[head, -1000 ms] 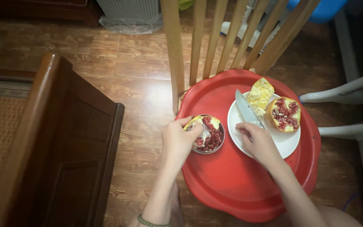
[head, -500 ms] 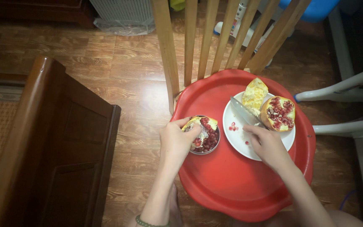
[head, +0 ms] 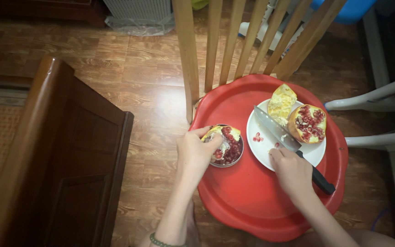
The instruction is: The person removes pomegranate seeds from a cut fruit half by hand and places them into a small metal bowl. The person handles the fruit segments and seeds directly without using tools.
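My left hand point(head: 193, 153) grips a piece of pomegranate point(head: 223, 135) held over a small metal bowl point(head: 230, 155) full of red seeds. My right hand point(head: 291, 170) rests at the near rim of a white plate point(head: 262, 148), fingertips pinched on the plate beside the blade of a black-handled knife point(head: 293, 146). The knife lies across the plate, its handle sticking out past my right hand. On the plate sit a pomegranate half point(head: 308, 123) with seeds showing, an emptied yellow rind piece point(head: 281, 103) and a few loose seeds point(head: 257, 136). Bowl and plate stand on a red tray point(head: 248, 196).
The tray rests on a wooden chair whose back slats point(head: 216, 45) rise behind it. A dark wooden cabinet point(head: 65, 151) stands to the left on the wood floor. White plastic chair legs point(head: 380, 98) are at the right. A grey basket point(head: 138, 11) sits at the top.
My right hand has slid back toward me to the plate's near rim, uncovering the knife's black handle and loose seeds. My left hand keeps hold of the pomegranate piece over the bowl.
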